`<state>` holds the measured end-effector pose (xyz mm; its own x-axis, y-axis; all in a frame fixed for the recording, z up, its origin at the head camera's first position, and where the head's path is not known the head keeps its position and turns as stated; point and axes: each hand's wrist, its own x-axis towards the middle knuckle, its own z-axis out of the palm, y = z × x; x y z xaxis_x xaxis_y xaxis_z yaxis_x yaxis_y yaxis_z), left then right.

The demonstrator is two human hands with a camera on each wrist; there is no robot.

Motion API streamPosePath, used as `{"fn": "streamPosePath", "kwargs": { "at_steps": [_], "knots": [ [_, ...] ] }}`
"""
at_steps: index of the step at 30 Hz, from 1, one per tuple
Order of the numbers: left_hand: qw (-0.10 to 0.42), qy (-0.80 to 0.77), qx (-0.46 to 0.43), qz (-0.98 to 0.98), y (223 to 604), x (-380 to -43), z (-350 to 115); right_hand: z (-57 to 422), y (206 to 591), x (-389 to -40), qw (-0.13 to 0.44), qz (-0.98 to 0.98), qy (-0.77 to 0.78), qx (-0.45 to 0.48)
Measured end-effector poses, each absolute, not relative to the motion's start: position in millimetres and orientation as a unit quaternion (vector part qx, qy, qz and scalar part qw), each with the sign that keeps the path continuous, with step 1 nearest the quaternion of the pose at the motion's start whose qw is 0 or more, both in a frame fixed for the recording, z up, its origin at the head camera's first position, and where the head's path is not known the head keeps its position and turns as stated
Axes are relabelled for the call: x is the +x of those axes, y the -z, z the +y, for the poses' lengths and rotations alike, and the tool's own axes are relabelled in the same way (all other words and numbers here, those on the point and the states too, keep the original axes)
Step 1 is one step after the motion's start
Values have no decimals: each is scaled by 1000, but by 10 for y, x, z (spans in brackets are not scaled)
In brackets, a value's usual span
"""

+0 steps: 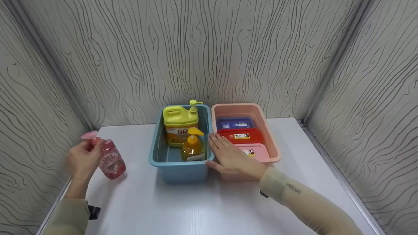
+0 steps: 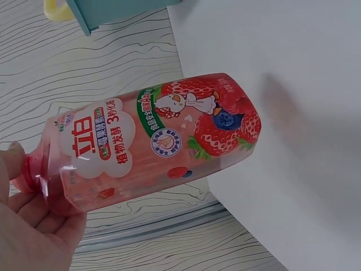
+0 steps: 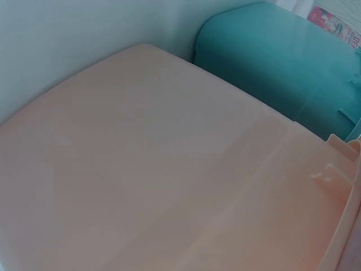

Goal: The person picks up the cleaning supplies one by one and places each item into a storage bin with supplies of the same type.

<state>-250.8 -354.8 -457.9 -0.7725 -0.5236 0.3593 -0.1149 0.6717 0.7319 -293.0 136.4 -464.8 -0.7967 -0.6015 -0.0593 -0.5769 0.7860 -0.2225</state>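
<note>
My left hand (image 1: 83,160) grips a pink pump bottle (image 1: 112,161) by its neck, left of the bins. The bottle leans, and in the left wrist view its strawberry label (image 2: 163,130) faces the camera, while its shadow falls on the table apart from its base. My right hand (image 1: 228,155) rests with extended fingers at the adjoining rims of a blue bin (image 1: 183,173) and a pink bin (image 1: 274,150). Inside the blue bin stand a large yellow-topped jug (image 1: 181,125) with a pump and a smaller amber pump bottle (image 1: 192,148).
The pink bin holds a blue-lidded box (image 1: 235,123), a red one (image 1: 241,135) and a pink one (image 1: 258,151), partly behind my right hand. Wood-grain panels (image 1: 209,55) enclose the white table (image 1: 137,202) at the back and both sides.
</note>
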Motion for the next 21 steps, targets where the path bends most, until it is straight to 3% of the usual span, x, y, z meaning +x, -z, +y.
{"fn": "streamPosePath", "kwargs": {
  "at_steps": [21],
  "knots": [
    [315,365,118,-868,4109,-2467,-3289,1352,4651,-2903,64,950,96,-291]
  ]
}}
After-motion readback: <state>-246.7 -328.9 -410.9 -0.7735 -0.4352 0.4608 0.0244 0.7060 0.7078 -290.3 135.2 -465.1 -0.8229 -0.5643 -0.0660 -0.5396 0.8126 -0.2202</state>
